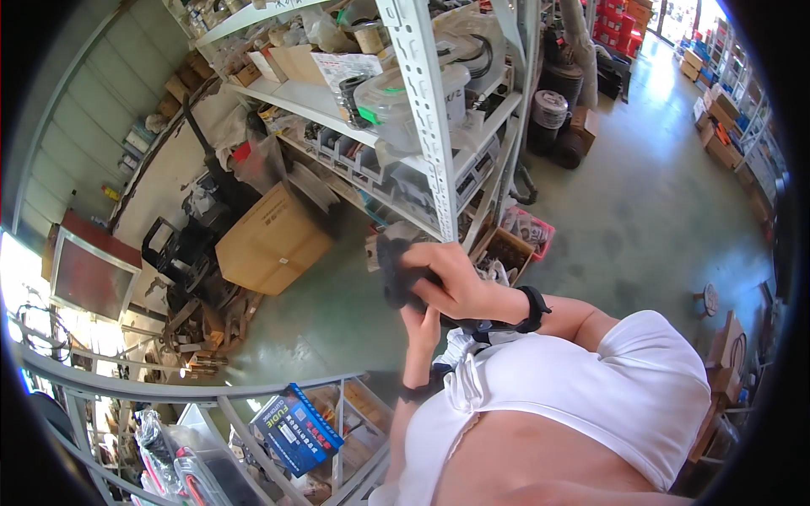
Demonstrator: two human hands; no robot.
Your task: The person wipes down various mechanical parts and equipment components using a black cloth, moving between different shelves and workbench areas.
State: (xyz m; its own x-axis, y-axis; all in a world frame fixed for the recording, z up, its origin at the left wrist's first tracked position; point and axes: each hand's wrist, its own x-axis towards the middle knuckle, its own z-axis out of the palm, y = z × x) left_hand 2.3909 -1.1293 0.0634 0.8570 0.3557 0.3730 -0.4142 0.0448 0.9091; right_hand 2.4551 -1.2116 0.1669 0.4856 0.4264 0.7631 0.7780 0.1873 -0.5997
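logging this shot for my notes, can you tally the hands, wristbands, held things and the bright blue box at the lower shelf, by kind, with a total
Bare hands (left, right): 2
Black wristbands (left wrist, right wrist): 2
Dark, blurred held object: 1
Bright blue printed box: 1
Total: 6

A single fisheye view looks down from the head — hands (451, 277) near, shelving (426, 126) beyond.
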